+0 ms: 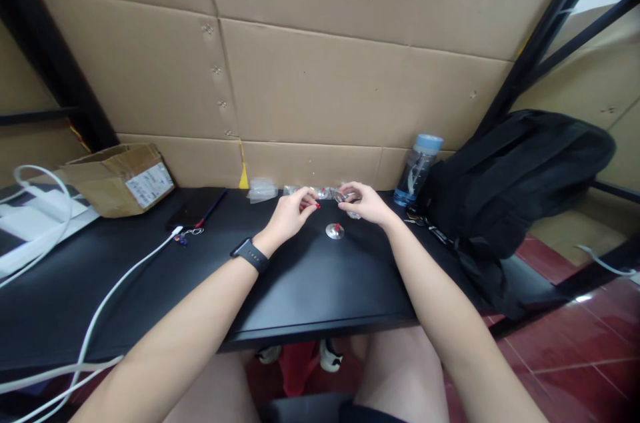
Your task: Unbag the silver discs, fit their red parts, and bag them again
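On the black table top lies a clear round suction cup (335, 231) with a red piece at its centre, just in front of my two hands. My left hand (293, 213), with a dark watch on its wrist, is closed in a pinch on a small red piece (317, 205). To the right, the curled thumb and fingers of my right hand (367, 204) close on a clear plastic piece (346, 197), whose exact shape is partly hidden. Behind the hands, clear plastic packets (323, 193) lie along the cardboard wall, one with something red in it.
At the left stand an opened cardboard box (110, 183) and a phone (193, 211) with a white cable (127, 273). Clear plastic bags (263, 189) lie by the wall. A water bottle (418, 169), keys (416, 218) and a black backpack (520, 176) are at the right.
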### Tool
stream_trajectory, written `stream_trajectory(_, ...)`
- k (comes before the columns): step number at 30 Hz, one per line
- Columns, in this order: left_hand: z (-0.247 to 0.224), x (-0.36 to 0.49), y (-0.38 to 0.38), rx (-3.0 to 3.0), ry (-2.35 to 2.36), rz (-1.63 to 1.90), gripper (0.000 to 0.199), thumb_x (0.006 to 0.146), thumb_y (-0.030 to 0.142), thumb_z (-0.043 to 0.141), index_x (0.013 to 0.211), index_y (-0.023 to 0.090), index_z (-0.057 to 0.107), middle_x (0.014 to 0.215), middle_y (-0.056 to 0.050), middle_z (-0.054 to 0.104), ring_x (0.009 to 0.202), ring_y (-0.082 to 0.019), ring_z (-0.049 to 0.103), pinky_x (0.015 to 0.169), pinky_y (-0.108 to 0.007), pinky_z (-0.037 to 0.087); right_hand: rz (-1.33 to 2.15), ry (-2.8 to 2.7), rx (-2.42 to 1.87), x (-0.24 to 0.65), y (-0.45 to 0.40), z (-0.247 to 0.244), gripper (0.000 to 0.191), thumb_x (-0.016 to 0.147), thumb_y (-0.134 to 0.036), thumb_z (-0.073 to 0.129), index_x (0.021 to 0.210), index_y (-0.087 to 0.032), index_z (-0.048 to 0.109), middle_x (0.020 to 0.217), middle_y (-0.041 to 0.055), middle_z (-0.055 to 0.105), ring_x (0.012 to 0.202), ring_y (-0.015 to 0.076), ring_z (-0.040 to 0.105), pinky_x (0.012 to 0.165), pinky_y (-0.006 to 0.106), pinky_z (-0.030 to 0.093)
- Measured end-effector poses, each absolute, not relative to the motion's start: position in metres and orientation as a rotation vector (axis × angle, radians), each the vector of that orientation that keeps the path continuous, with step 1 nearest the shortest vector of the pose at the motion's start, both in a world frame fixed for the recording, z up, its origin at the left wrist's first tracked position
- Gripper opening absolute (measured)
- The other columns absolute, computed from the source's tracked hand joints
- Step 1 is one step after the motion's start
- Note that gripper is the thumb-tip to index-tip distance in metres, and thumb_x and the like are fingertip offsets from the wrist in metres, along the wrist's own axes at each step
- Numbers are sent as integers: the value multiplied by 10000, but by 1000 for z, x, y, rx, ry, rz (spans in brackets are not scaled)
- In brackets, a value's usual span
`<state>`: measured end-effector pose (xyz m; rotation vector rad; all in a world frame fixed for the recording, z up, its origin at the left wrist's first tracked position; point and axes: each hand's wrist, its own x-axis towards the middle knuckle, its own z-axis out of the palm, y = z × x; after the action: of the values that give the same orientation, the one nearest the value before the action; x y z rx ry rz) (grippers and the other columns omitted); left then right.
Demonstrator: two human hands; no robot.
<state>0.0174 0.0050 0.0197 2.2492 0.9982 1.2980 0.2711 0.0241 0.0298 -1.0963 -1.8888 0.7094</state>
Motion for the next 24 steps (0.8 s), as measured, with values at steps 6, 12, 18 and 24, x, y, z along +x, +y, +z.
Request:
stream_trajectory(6, 27, 25, -3, 1990, 969, 1432, 187, 871, 210, 675, 1040, 217, 594, 872, -26, 733, 820, -182, 730, 732, -272, 557, 1021, -1706, -725, 232, 1, 39, 491, 695, -300, 864, 1131, -242, 648, 1197, 74, 686, 1017, 203, 686, 940, 384, 567)
stream_trajectory(12, 31, 29, -10, 2009, 953, 1523, 147, 879, 198, 680, 1007, 215, 608, 905, -23, 743, 846, -171, 731, 733, -253, 551, 1190, -1604, -627, 228, 0, 34, 592, 642, -279, 916, 1164, -256, 637, 1193, 58, 691, 1047, 205, 689, 1003, 397, 558)
stream_trajectory(18, 32, 31, -14, 2068, 933, 1559, 132, 897, 214, 673, 1013, 212, 611, 923, -24, 742, 857, -172, 730, 767, -271, 575, 1301, -1520, -616, 227, -2, 35, 605, 620, -272, 927, 1149, -268, 635, 1178, 48, 695, 1003, 199, 697, 977, 392, 569)
stream_trajectory(24, 35, 32, -20, 2151, 963, 1596, 107, 909, 198, 659, 1007, 210, 620, 945, -19, 741, 853, -153, 719, 809, -265, 573, 1329, -1503, -592, 227, -4, 36, 596, 626, -252, 924, 1147, -271, 635, 1179, 40, 697, 996, 190, 695, 962, 373, 567)
